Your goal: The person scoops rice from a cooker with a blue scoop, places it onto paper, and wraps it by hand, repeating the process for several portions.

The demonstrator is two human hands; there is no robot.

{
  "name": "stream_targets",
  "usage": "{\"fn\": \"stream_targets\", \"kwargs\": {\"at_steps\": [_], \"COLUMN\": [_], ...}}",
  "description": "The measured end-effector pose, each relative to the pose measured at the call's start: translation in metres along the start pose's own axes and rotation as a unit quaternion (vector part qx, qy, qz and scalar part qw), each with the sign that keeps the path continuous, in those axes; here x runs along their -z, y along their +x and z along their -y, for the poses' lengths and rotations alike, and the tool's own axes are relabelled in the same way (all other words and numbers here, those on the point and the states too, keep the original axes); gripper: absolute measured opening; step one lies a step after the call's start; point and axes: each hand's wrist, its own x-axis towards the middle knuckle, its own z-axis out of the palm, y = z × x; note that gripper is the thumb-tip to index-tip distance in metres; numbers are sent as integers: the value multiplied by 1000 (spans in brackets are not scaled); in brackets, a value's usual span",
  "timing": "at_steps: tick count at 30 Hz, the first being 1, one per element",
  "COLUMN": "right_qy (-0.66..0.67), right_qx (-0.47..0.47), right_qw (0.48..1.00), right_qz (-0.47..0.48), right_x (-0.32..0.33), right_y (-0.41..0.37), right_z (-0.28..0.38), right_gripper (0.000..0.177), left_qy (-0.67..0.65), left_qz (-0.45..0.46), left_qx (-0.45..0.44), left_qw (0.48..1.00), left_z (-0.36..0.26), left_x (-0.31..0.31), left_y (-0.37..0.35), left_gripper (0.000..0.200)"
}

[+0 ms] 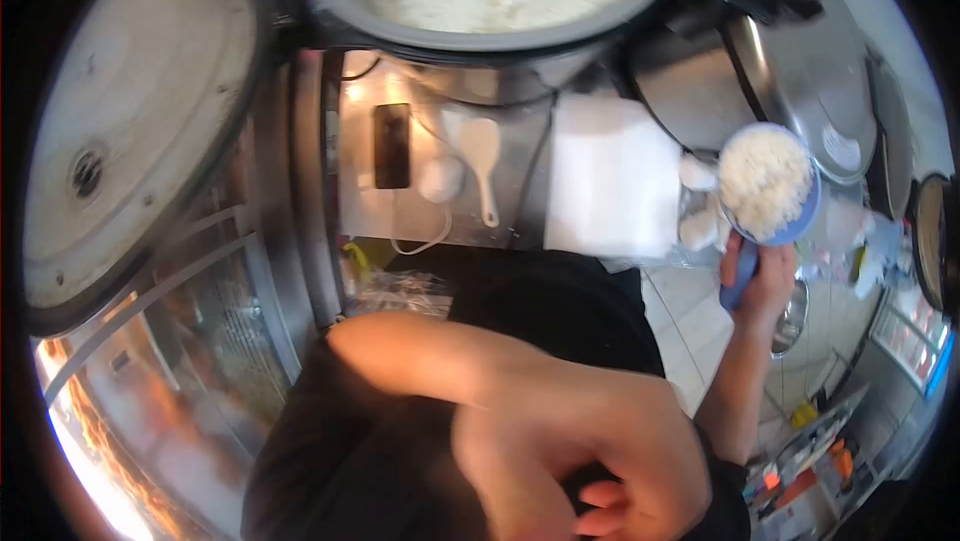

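Heaping with cooked rice (765,181), the blue scoop (806,219) is held level by its handle in the right hand (758,281), so nothing is spilled, right of the open rice cooker pot (480,38). The left hand (590,461) is curled at the chest; whether anything is held cannot be told.

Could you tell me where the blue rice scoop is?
Head view, right side: the blue rice scoop sits in the right hand, beside the white box.

Blue scoop (806,213) of white rice (765,179), grey pot (340,1), white paddle (483,156), black phone (391,146), white cloth (610,176).
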Motion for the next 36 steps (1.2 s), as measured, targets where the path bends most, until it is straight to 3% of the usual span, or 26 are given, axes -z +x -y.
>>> {"fn": "stream_targets", "kwargs": {"at_steps": [1,2,3,5,6,7,8,9,12,15,16,18,19,20,21,22,23,25,26,28,29,31,33,34,35,36], "right_qy": [33,-21,-71,-265,-341,-407,-522,-620,-630,-523,-522,-373,-403,-229,-181,-108,-234,-553,-554,-605,-608,-581,-488,-367,-378,-393], "right_qx": [35,72,115,253,363,466,361,245,223,252,258,401,408,471,467,448,456,357,356,127,124,493,568,584,437,301], "right_qw": [999,995,986,922,859,778,773,741,740,812,811,834,803,829,825,853,814,714,713,772,770,599,650,724,803,842], "right_qz": [-13,-58,-102,-122,-117,-107,-9,84,74,58,53,-69,-160,-195,-261,-245,-274,-237,-239,-148,-146,-247,-130,11,145,213], "right_x": [8,4,0,12,8,-2,-8,-15,-30,-28,-25,-16,-6,0,-2,-4,13,34,30,20,19,22,33,25,18,13], "right_y": [-3,-8,-8,-5,7,17,9,5,9,4,3,1,4,27,46,55,80,122,132,140,135,107,73,59,37,25], "right_z": [-12,-20,-31,-97,-130,-162,-206,-235,-238,-219,-206,-168,-150,-107,-44,15,49,92,109,126,122,101,21,-22,-58,-103], "right_gripper": [35,38,42,50,52,54,56,59,63,61,61,59,60,60,61,62,53,53,53,65,65,37,27,25,28,44], "left_qy": [-36,-45,21,276,491,660,790,794,768,796,801,758,757,781,799,794,792,799,800,778,755,747,734,732,733,737], "left_qz": [-75,-169,-263,-411,-380,-248,-98,-94,8,40,41,32,30,3,-22,-18,-10,-20,-16,-33,-54,-75,-97,-100,-103,-106], "left_qx": [-37,44,91,244,385,417,426,424,549,532,528,576,577,518,456,457,456,424,431,459,485,481,480,486,491,484], "left_qw": [996,984,960,834,682,574,430,426,330,285,280,303,306,349,391,401,406,426,418,428,437,453,471,466,459,460], "left_z": [8,-7,-1,18,46,75,100,110,111,116,113,108,109,108,110,112,113,119,120,118,118,115,110,107,104,102], "left_x": [-4,3,14,60,82,100,117,129,132,136,139,142,144,149,154,162,172,185,187,190,192,193,192,190,189,188], "left_y": [-10,-26,-55,-99,-126,-169,-206,-230,-248,-256,-246,-218,-212,-208,-208,-209,-214,-224,-224,-222,-222,-224,-224,-223,-222,-222], "left_gripper": [86,88,84,54,36,34,33,33,45,37,37,30,30,32,34,43,43,46,38,32,25,20,16,15,15,15]}}
